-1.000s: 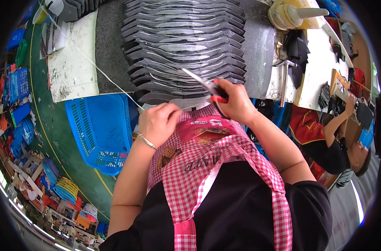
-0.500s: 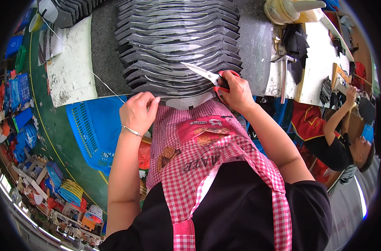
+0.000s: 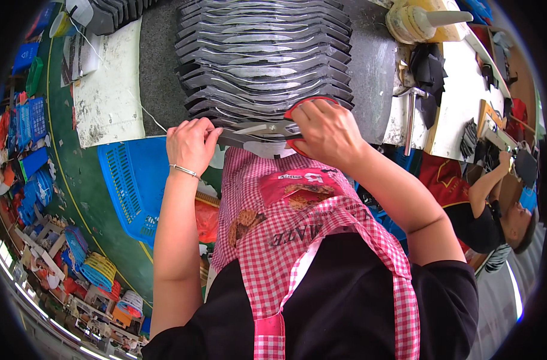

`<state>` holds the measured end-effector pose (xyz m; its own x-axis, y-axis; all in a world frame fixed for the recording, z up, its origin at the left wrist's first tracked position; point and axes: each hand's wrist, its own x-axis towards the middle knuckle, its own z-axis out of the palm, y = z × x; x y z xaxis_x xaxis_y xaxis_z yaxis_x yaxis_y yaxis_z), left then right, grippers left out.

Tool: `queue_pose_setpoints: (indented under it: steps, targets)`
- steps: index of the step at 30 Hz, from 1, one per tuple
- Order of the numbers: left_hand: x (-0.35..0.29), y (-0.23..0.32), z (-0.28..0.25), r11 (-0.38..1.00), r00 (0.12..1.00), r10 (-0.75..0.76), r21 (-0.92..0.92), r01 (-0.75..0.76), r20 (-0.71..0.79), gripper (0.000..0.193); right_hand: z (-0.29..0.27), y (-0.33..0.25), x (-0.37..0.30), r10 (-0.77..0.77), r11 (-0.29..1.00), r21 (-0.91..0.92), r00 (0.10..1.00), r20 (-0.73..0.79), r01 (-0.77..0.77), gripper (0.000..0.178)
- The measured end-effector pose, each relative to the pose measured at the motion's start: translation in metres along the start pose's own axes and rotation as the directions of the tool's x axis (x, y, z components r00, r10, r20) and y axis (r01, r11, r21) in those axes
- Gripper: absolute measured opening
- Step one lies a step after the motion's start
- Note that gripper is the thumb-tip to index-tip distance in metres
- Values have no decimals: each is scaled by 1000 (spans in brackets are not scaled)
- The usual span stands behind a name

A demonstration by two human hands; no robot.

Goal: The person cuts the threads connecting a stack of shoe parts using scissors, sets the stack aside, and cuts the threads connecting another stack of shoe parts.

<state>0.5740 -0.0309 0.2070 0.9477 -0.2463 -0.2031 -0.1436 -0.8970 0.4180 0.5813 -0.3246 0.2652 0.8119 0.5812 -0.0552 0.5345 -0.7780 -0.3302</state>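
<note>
Several dark grey, curved pieces [image 3: 264,71] lie overlapped in a long row on the table, with thin white cord along their edges. My left hand [image 3: 190,146] is at the left end of the nearest piece, thumb and fingers pinched together. A white cord [image 3: 150,114] runs from the upper left of the table into that grip. In my right hand [image 3: 327,133] is a pair of scissors [image 3: 262,128] with red and black handles. Its blades point left over the nearest piece, toward my left fingertips. Whether they touch the cord I cannot tell.
A blue plastic basket [image 3: 126,186] is below the table's left edge. To the right lie a hammer [image 3: 410,120], black scraps [image 3: 428,69] and a cream-coloured pot [image 3: 405,23]. Another person [image 3: 489,207] works at the far right.
The scissors have swung down and left, from pointing up over the row to lying across the nearest piece near my left hand. My left hand has shifted slightly and still pinches the cord.
</note>
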Motion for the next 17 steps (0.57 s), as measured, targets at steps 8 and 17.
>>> queue_pose_setpoints:
  steps: [8,17]
  targets:
    - [-4,-2,-13,999,998,54,-5,-54,19,6,8,-11,33,-222,957,-185,975,29,223,15]
    - [-3,-2,-18,998,996,62,19,-63,68,5,13,-28,53,-216,932,-254,959,183,259,29]
